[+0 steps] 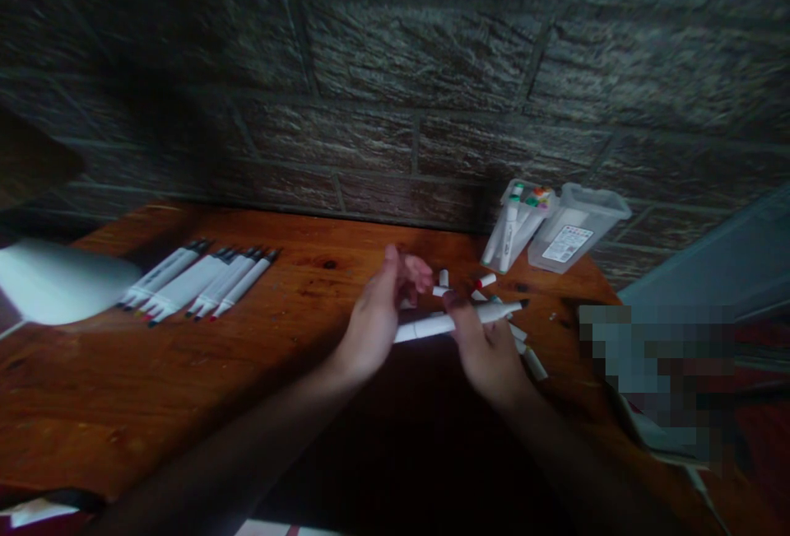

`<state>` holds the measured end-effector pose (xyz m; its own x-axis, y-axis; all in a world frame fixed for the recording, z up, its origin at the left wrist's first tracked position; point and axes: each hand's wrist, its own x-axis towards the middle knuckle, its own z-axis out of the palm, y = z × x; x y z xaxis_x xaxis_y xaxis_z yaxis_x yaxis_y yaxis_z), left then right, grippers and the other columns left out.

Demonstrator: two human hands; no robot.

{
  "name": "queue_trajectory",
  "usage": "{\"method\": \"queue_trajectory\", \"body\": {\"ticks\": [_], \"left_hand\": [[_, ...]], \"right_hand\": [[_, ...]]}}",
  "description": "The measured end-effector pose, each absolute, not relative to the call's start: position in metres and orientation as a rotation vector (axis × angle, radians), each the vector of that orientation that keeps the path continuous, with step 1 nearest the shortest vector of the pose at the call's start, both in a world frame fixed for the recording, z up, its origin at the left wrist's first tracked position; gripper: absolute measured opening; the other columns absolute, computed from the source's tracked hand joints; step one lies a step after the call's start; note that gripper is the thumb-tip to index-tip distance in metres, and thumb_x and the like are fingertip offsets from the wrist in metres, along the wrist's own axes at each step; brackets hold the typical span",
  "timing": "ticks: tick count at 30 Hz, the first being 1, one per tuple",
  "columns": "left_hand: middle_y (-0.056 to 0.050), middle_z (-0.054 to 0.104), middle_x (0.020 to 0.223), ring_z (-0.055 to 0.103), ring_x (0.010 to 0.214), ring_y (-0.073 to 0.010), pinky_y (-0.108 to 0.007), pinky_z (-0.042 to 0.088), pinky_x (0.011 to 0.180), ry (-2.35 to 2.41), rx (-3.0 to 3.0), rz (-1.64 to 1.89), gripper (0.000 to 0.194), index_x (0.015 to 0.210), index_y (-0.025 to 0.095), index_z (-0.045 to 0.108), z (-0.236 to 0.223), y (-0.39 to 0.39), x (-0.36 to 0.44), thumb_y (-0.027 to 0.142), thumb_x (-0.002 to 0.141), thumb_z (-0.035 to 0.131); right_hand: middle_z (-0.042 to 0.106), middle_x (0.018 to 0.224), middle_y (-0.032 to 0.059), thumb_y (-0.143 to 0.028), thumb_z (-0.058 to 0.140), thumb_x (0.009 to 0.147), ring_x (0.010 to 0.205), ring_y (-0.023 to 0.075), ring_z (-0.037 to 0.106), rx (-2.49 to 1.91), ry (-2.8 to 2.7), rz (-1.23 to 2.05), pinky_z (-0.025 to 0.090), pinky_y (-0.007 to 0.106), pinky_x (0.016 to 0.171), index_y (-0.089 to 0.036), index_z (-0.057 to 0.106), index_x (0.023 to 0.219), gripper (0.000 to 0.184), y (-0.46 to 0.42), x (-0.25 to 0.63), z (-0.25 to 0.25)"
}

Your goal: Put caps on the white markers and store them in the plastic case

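Note:
A white marker [425, 327] lies slantwise in my right hand [490, 347], whose thumb and fingers are closed round it. Its dark, uncapped tip points to the right. My left hand [379, 309] is beside the marker's other end, with fingers loosely curled and apart; whether the palm touches the marker cannot be made out. Around my right hand several loose white caps are scattered, among them a red-ended cap [486, 281] and a cap [536, 364] closer to me. Another small white cap [443, 277] stands just beyond my fingers.
On the left, several white markers [178, 281] lie side by side in a row. A clear holder [527, 219] with markers and an open clear container [577, 227] with a label stand at the back right. A brick wall [364, 132] rises behind the wooden table [296, 363]. A white lamp-like shape [62, 281] juts in at left.

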<state>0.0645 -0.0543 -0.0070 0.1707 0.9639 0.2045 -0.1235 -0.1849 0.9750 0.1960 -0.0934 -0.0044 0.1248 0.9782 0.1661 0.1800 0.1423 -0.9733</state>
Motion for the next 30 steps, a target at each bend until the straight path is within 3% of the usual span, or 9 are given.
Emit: {"method": "queue_trajectory", "body": {"ticks": [6, 10, 15, 18, 22, 26, 30], "left_hand": [[-0.007, 0.065, 0.096, 0.062, 0.095, -0.0211, -0.032, 0.046, 0.088, 1.024, 2.234, 1.158, 0.015, 0.099, 0.019, 0.06, -0.009, -0.063, 0.058, 0.032, 0.098, 0.054], [-0.005, 0.068, 0.092, 0.065, 0.089, -0.0198, -0.03, 0.047, 0.082, 0.976, 2.401, 1.064, 0.017, 0.098, 0.02, 0.061, -0.012, -0.054, 0.051, 0.03, 0.101, 0.048], [-0.002, 0.067, 0.082, 0.065, 0.072, -0.0182, -0.028, 0.046, 0.066, 1.342, 2.167, 1.229, 0.019, 0.105, 0.02, 0.054, -0.009, -0.041, 0.039, 0.034, 0.103, 0.042], [-0.004, 0.069, 0.089, 0.067, 0.079, -0.0197, -0.029, 0.048, 0.07, 1.327, 2.155, 1.223, 0.021, 0.114, 0.019, 0.052, -0.01, -0.037, 0.036, 0.032, 0.103, 0.041], [-0.01, 0.07, 0.101, 0.068, 0.092, -0.0233, -0.034, 0.05, 0.082, 1.261, 2.178, 1.172, 0.025, 0.117, 0.017, 0.053, -0.013, -0.037, 0.037, 0.033, 0.102, 0.042], [-0.009, 0.071, 0.101, 0.069, 0.094, -0.0236, -0.034, 0.05, 0.084, 1.248, 2.181, 1.141, 0.027, 0.113, 0.018, 0.058, -0.01, -0.037, 0.035, 0.036, 0.103, 0.041], [-0.008, 0.073, 0.101, 0.069, 0.096, -0.0228, -0.033, 0.051, 0.088, 1.244, 2.276, 1.103, 0.031, 0.105, 0.02, 0.065, -0.011, -0.034, 0.033, 0.037, 0.104, 0.039]], "right_hand": [[0.055, 0.058, -0.0023, -0.063, 0.06, 0.084, 0.056, 0.0121, 0.052, -1.327, -1.178, 0.949, 0.041, 0.024, 0.054, -0.02, 0.055, 0.06, 0.049, -0.081, 0.216, -0.007], [0.06, 0.059, -0.0016, -0.059, 0.063, 0.084, 0.053, 0.0106, 0.051, -1.274, -1.43, 0.961, 0.041, 0.024, 0.051, -0.019, 0.067, 0.065, 0.045, -0.077, 0.234, 0.001], [0.077, 0.087, 0.0028, -0.046, 0.072, 0.081, 0.07, 0.0167, 0.066, -1.401, -1.709, 0.732, 0.05, 0.029, 0.065, -0.023, 0.077, 0.093, 0.026, -0.065, 0.262, 0.0], [0.078, 0.092, 0.0045, -0.038, 0.068, 0.086, 0.074, 0.0197, 0.068, -1.55, -1.944, 0.442, 0.05, 0.033, 0.07, -0.025, 0.077, 0.098, 0.019, -0.053, 0.26, -0.006], [0.078, 0.096, 0.0066, -0.029, 0.066, 0.088, 0.085, 0.0228, 0.069, -1.664, -2.149, 0.295, 0.049, 0.035, 0.077, -0.025, 0.077, 0.096, 0.014, -0.045, 0.245, -0.014], [0.078, 0.094, 0.0064, -0.026, 0.063, 0.089, 0.081, 0.0222, 0.069, -1.646, -2.167, 0.405, 0.049, 0.037, 0.077, -0.024, 0.076, 0.093, 0.014, -0.05, 0.247, -0.016], [0.078, 0.093, 0.005, -0.036, 0.069, 0.086, 0.078, 0.0196, 0.069, -1.397, -1.821, 0.729, 0.053, 0.035, 0.073, -0.022, 0.074, 0.098, 0.02, -0.059, 0.27, -0.009]]}}
